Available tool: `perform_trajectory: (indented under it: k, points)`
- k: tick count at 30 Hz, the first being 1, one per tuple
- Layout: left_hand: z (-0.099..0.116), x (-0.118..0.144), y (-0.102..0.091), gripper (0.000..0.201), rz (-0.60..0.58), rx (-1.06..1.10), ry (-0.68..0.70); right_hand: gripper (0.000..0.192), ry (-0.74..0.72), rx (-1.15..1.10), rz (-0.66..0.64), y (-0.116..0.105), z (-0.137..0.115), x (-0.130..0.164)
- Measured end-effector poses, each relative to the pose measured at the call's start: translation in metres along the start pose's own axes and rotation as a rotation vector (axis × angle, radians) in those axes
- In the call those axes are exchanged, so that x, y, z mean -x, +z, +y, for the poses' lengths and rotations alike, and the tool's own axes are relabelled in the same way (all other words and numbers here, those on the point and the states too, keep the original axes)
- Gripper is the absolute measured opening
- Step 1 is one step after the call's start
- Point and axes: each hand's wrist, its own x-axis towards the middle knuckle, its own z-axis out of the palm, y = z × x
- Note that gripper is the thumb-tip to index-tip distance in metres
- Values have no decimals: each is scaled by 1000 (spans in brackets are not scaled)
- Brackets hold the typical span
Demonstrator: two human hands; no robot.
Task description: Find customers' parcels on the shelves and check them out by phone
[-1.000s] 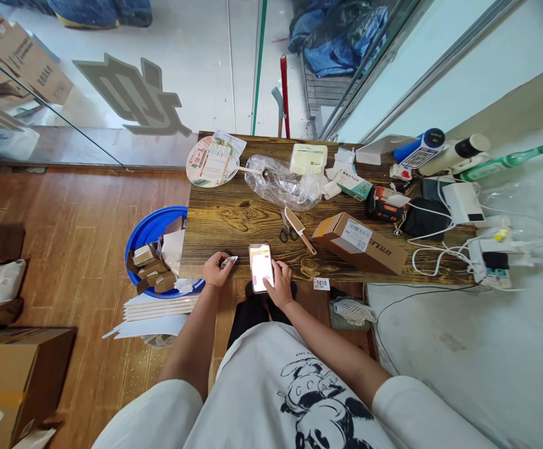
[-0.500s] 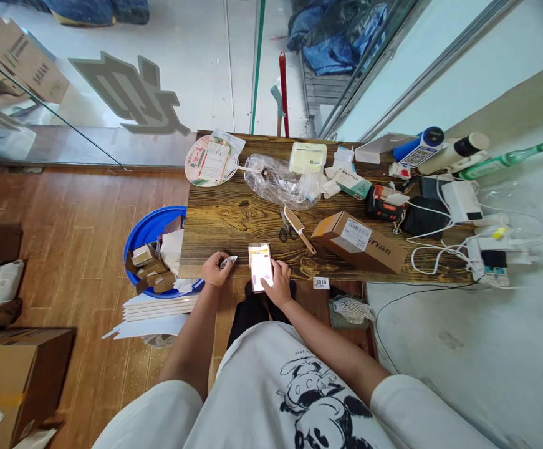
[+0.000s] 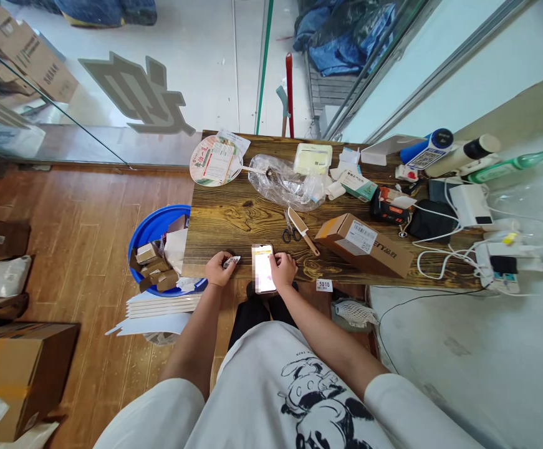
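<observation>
A smartphone (image 3: 262, 271) with a lit screen lies at the near edge of the wooden table, its lower end sticking out past the edge. My right hand (image 3: 284, 271) grips its right side, with the thumb over the screen. To the left, my left hand (image 3: 219, 269) is closed on a small white label (image 3: 231, 262) with dark print, partly hidden by the fingers. Beyond the phone lie black-handled scissors (image 3: 292, 233) and a knife (image 3: 303, 231) with a wooden handle. A brown cardboard box (image 3: 367, 243) with a white shipping label rests to the right of them.
On the wooden table (image 3: 224, 218) are a round fan (image 3: 210, 165), clear plastic wrap (image 3: 285, 184) and tangled white cables (image 3: 453, 252). A label marked 5010 (image 3: 324, 285) is on the front edge. Left stands a blue tub (image 3: 140, 231) of cardboard scraps; glass panels rise behind.
My right thumb has moved up from the lower part of the phone screen to its right edge. The whole view has shifted slightly; my left hand still holds the label.
</observation>
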Motion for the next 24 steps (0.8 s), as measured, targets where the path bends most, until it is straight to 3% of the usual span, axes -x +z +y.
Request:
perform_trajectory:
  k: [14,24]
  points:
    - [-1,1,1,11,8,-28,20,26,-248,-23,-126,-20,18,12]
    - [-3,1,1,10,10,-22,35,19,-86,-17,-84,-9,9,8]
